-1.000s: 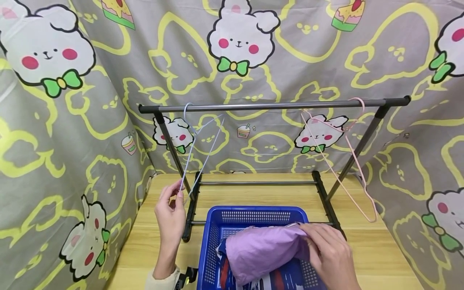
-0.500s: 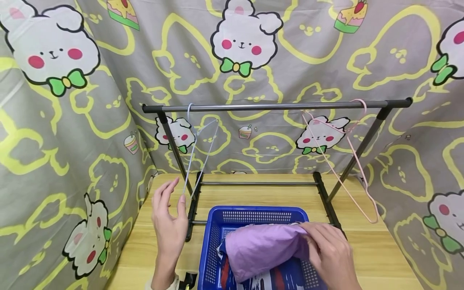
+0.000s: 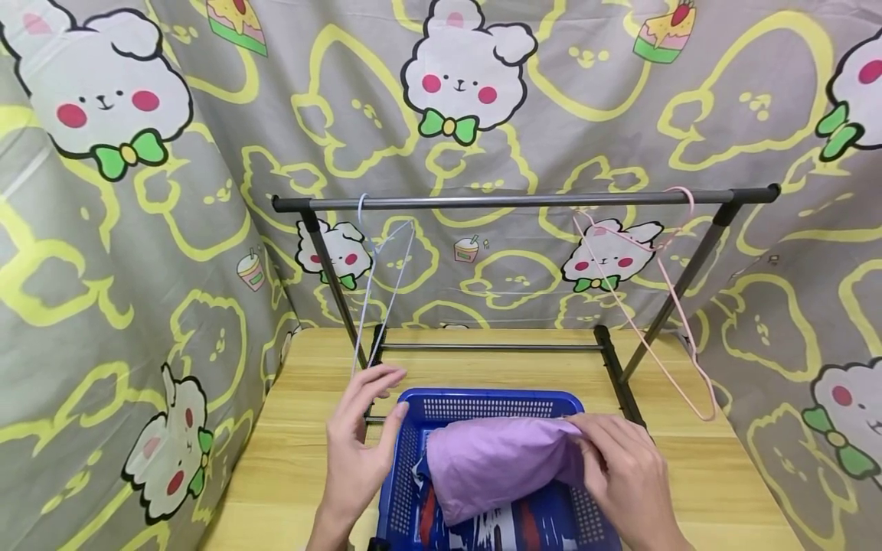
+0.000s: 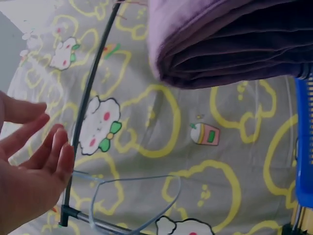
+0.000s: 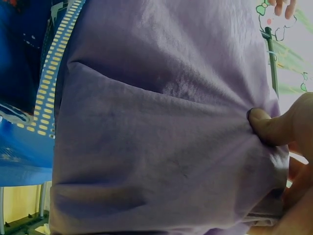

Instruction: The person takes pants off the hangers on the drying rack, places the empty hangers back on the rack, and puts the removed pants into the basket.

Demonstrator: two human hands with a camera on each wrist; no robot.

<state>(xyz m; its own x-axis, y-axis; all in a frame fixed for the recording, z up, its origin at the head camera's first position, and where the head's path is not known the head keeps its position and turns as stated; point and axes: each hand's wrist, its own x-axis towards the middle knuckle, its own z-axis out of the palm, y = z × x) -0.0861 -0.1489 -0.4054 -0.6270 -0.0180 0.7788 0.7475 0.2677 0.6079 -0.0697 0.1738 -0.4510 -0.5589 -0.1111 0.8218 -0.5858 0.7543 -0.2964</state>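
My right hand (image 3: 630, 474) pinches one end of a folded purple garment (image 3: 499, 467), held over the blue basket (image 3: 492, 395). In the right wrist view the thumb (image 5: 274, 128) presses into the purple cloth, which creases toward it. Near the basket's left rim, my left hand (image 3: 361, 444) holds nothing, its thumb and fingers apart. Just behind that hand a light blue hanger (image 3: 368, 283) dangles from the rack's left end. Under the purple garment lies patterned blue, red and white clothing (image 3: 510, 528), partly hidden. The purple garment's kind cannot be told.
A dark metal rack (image 3: 517, 202) stands behind the basket on a wooden table (image 3: 717, 474). From its right end hangs a pink hanger (image 3: 671, 291). Grey patterned curtains (image 3: 606, 84) close off the back and both sides.
My left hand has let go of the blue hanger and moved right and down toward the basket. The hanger has swung slightly. My right hand keeps its grip on the purple garment.
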